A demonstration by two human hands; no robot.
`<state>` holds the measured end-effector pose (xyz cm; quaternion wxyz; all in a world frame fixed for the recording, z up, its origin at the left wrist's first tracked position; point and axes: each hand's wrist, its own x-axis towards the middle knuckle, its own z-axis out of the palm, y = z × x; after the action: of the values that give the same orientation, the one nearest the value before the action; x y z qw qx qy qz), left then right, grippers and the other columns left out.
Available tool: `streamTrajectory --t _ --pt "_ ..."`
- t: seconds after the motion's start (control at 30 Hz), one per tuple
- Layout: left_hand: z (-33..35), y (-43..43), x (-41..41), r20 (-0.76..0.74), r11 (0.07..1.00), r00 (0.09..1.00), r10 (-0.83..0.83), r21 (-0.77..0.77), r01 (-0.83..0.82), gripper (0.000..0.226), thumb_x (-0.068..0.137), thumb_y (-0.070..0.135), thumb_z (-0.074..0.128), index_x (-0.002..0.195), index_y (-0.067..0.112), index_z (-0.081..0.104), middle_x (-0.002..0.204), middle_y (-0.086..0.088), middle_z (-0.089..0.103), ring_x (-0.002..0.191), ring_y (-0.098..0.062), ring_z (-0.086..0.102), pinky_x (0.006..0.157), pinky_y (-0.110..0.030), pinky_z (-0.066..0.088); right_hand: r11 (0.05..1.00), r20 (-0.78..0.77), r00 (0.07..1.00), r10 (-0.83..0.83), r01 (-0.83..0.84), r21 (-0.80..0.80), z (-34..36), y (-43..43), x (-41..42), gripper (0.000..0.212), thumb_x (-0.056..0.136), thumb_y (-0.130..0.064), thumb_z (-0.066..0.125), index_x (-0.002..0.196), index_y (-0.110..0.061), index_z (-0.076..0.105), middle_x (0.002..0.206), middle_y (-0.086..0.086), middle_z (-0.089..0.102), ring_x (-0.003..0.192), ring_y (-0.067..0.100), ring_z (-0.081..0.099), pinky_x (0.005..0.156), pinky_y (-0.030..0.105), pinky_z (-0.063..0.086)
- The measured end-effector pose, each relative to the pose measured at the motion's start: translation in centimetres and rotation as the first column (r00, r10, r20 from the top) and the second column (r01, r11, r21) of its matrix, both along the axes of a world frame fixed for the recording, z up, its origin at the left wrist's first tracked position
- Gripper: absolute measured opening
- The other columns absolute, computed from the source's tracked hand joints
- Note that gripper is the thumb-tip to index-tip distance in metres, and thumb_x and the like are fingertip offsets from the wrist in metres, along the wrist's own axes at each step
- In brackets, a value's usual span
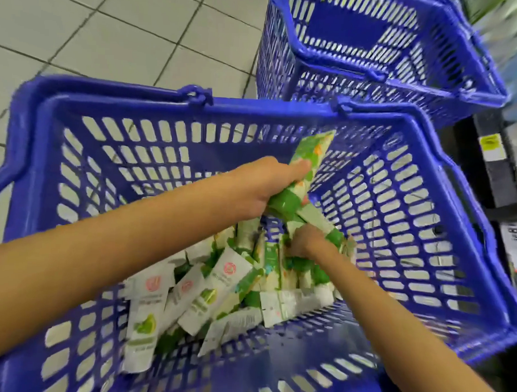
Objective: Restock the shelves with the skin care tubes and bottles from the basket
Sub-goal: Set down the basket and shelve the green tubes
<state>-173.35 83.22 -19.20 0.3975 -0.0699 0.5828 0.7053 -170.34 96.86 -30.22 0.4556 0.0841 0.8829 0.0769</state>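
A blue plastic basket [424, 161] fills the view, its floor covered with several white and green skin care tubes [217, 292]. Inside it, my left hand [260, 187] is closed around a bunch of green and white tubes [307, 165] that stick up toward the far wall. Lower down, my right hand [305, 242] is closed on another green-capped tube [332, 236] in the pile, just under the left hand's bunch. The picture is motion-blurred.
A second blue basket [374, 82] stands behind and to the right, with nothing visible in it. Dark shelf edges with price labels [490, 143] run down the right side. Pale tiled floor [110, 35] lies to the left and behind.
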Motion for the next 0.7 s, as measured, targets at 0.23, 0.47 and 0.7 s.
streamTrajectory --t 0.23,0.47,0.7 --pt "-0.4 0.6 1.4 0.173 0.996 0.984 -0.034 0.09 0.019 0.023 0.093 0.022 0.051 0.073 0.011 0.05 0.044 0.0 0.054 0.037 -0.007 0.051 0.039 -0.016 0.044 0.803 0.347 0.857 -0.381 0.492 -0.336 1.2 -0.2 1.3 0.019 0.093 -0.011 0.05 0.108 -0.002 0.058 0.108 0.012 0.054 0.093 0.025 0.056 0.078 0.039 0.051" --pt "0.2 1.3 2.9 -0.094 0.992 0.992 -0.086 0.087 0.094 0.016 0.092 0.033 0.047 0.085 0.019 0.049 0.047 0.005 0.058 0.035 -0.005 0.05 0.037 -0.014 0.042 0.281 0.124 0.559 -0.82 0.582 -0.763 9.3 2.6 5.7 0.02 0.086 -0.012 0.059 0.067 -0.014 0.052 0.048 0.003 0.05 0.033 0.012 0.043 0.038 0.019 0.036" --pt "-3.3 3.3 5.5 -0.278 0.916 0.874 -0.398 -0.173 0.362 0.036 0.075 0.066 0.056 0.098 0.038 0.053 0.111 -0.014 0.059 0.085 -0.021 0.056 0.074 -0.038 0.048 -0.203 0.255 0.38 -0.889 0.172 -0.964 17.3 7.0 14.5 0.015 0.08 -0.019 0.056 0.071 -0.011 0.048 0.046 0.002 0.049 0.035 0.009 0.041 0.038 0.013 0.036"
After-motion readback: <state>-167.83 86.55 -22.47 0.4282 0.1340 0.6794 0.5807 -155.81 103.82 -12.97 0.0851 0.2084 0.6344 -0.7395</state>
